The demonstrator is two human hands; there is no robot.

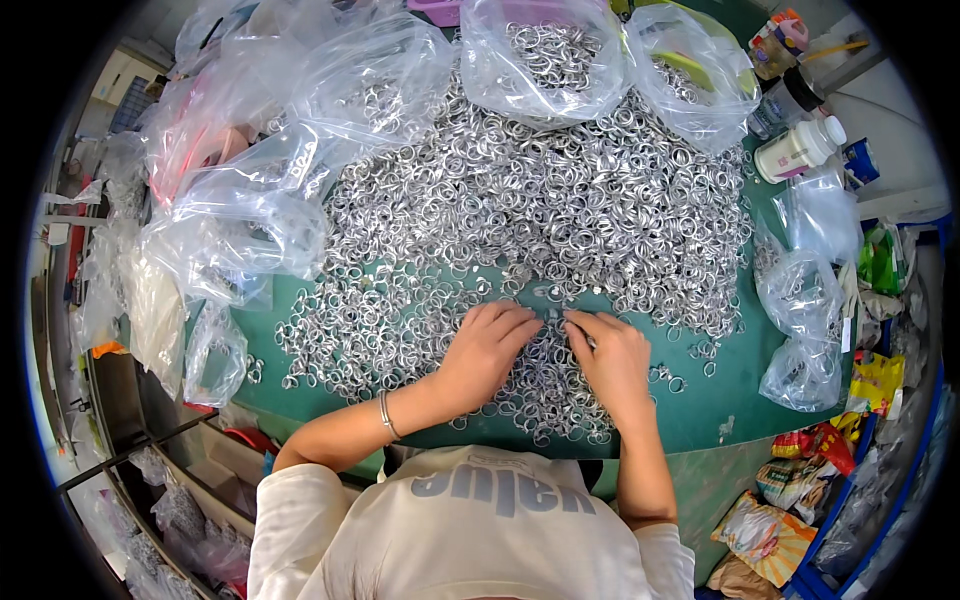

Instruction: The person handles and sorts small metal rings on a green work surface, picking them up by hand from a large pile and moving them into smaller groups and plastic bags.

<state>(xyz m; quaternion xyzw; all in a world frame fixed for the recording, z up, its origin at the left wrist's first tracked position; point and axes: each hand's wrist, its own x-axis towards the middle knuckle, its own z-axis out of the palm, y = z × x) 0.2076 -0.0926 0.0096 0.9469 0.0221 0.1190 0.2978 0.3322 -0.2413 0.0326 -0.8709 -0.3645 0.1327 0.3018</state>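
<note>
Silver-coloured metal rings (pixel 560 200) lie in a large heap on the green tabletop (pixel 700 420). My left hand (pixel 488 350), with a bangle on its wrist, rests among loose rings, its fingers bent and pressed together. Facing it, my right hand (pixel 612 362) has its index finger and thumb drawn together. Whatever either set of fingertips grips is too small to make out. Between my hands, a smaller pile of rings (pixel 555 385) reaches toward the table's near edge. A looser spread of rings (pixel 360 330) lies left of my left hand.
Clear plastic bags of rings (pixel 545 75) stand behind the heap. More plastic bags (pixel 250 220) crowd the left side, and others (pixel 805 330) lie at the right edge. A white bottle (pixel 800 150) is at the back right. Drawers (pixel 215 470) sit below left; colourful packets (pixel 765 535) lie lower right.
</note>
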